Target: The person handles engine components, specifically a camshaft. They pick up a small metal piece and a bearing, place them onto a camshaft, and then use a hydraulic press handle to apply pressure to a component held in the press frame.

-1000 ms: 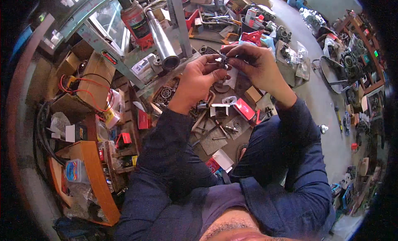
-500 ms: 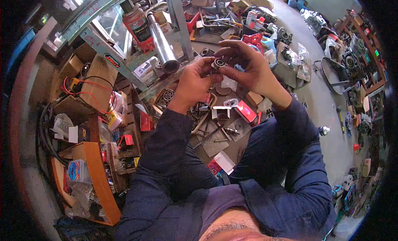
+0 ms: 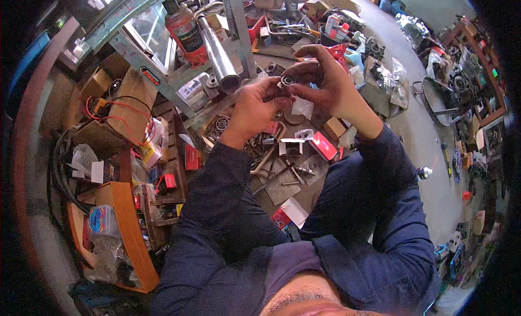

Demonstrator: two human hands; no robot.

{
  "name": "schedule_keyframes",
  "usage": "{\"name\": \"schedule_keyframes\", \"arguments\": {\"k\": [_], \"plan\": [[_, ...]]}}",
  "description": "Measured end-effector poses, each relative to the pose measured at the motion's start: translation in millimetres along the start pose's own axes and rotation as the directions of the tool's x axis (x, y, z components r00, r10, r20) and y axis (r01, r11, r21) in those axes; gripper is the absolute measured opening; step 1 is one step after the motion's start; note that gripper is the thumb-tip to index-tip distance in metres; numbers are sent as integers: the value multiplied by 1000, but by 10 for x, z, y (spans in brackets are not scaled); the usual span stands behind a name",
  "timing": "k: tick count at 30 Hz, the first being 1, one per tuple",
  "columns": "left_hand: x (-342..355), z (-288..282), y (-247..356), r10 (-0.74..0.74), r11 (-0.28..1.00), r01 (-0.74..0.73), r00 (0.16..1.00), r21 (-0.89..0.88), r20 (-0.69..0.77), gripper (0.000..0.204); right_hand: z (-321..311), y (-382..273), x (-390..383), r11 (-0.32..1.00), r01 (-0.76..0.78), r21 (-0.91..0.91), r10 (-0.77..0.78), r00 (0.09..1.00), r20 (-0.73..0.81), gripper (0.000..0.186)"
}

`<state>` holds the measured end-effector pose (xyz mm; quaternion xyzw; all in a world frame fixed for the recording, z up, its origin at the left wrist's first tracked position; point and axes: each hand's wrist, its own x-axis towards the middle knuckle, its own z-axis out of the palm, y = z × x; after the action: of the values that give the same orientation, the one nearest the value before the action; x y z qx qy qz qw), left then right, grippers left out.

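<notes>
A small ball bearing [image 3: 287, 81] is held up in front of me, above the cluttered work area. My left hand [image 3: 251, 111] pinches its left side between thumb and fingers. On the other side, my right hand [image 3: 334, 88] has its thumb and some curled fingers against the bearing, while the forefinger arches above it. A crumpled piece of clear plastic [image 3: 302, 107] shows just under the right hand. Below lie an open small box [image 3: 291, 147], a red-and-white box [image 3: 324, 146] and several metal tools and parts.
A press frame with a long steel tube [image 3: 217, 55] and a red jug [image 3: 186, 33] stands at the upper left. Cardboard boxes [image 3: 127, 107] and an orange-brown wooden drawer [image 3: 127, 234] fill the left. A stool [image 3: 437, 101] stands on the right-hand floor.
Both hands keep hold of the bearing. The right forefinger has lifted a little and spread from the bearing. The view has shifted slightly.
</notes>
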<state>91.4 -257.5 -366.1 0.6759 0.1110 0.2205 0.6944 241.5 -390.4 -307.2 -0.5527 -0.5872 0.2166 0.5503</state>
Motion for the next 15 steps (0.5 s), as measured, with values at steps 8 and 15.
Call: {"name": "schedule_keyframes", "arguments": {"k": [8, 15], "plan": [[5, 4, 64, 19, 999, -20, 999, -25, -40, 36, 54, 85, 82, 995, 72, -67, -73, 997, -15, 63], [48, -173, 13, 26, 995, -37, 993, -90, -115, 36, 54, 139, 221, 975, 158, 155, -146, 986, -81, 59]]}}
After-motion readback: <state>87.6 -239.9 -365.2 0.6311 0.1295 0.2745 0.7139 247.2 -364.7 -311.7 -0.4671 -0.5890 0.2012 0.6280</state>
